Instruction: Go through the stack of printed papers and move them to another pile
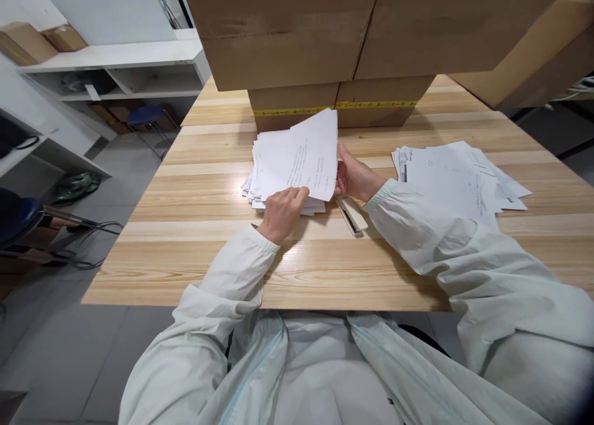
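A loose stack of white printed sheets (271, 171) lies on the wooden table (195, 239) in front of me. My left hand (282, 211) pinches the lower edge of the top sheets (309, 153), which are lifted and tilted up. My right hand (355, 177) grips the right edge of those same sheets. A beige stapler (351, 214) lies on the table just under my right wrist. A second spread pile of printed papers (457, 177) rests to the right, beyond my right sleeve.
Large cardboard boxes (325, 35) are stacked at the back of the table, one with yellow tape (297, 111). White shelving (116, 72) stands at the left with small boxes on top. A blue stool (145, 115) and cables lie on the floor at left.
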`<action>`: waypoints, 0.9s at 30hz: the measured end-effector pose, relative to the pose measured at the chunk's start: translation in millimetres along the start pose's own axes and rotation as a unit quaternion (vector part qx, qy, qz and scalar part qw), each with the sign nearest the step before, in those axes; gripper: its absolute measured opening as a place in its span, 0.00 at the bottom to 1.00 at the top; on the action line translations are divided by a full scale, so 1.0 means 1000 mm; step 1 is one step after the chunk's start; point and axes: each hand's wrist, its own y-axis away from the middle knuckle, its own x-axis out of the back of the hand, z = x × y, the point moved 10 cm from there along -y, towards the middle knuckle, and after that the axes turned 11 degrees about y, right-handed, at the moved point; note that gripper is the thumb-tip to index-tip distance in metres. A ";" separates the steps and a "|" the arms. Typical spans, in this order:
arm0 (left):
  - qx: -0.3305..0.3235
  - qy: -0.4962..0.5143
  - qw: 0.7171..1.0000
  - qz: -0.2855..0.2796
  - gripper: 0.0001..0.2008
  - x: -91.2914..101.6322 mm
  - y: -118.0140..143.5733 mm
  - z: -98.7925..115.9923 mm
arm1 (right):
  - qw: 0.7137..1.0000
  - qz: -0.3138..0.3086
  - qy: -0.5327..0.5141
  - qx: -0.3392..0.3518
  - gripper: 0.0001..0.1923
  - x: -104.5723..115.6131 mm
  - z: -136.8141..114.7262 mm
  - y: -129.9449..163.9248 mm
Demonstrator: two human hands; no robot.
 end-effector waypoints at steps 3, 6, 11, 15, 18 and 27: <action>0.008 0.016 1.000 -0.011 0.15 -0.004 0.001 0.000 | 0.999 0.024 -0.023 -0.029 0.21 0.000 0.010 -0.004; -0.017 0.093 0.994 0.050 0.11 0.017 0.004 0.005 | 0.994 0.102 -0.024 -0.013 0.13 0.012 0.007 0.000; 0.070 0.301 0.906 0.290 0.39 0.091 0.048 -0.027 | 0.978 0.158 -0.027 0.134 0.15 0.026 -0.023 0.061; 0.213 0.589 0.750 0.211 0.38 0.056 0.095 -0.033 | 0.952 0.257 0.003 0.163 0.13 0.025 0.005 0.143; 0.260 0.726 0.624 0.128 0.39 0.011 0.126 0.007 | 0.938 0.317 -0.042 0.135 0.15 -0.001 0.055 0.185; 0.281 0.647 0.691 0.160 0.25 0.028 0.143 0.021 | 0.970 0.206 -0.113 0.067 0.29 -0.029 0.095 0.201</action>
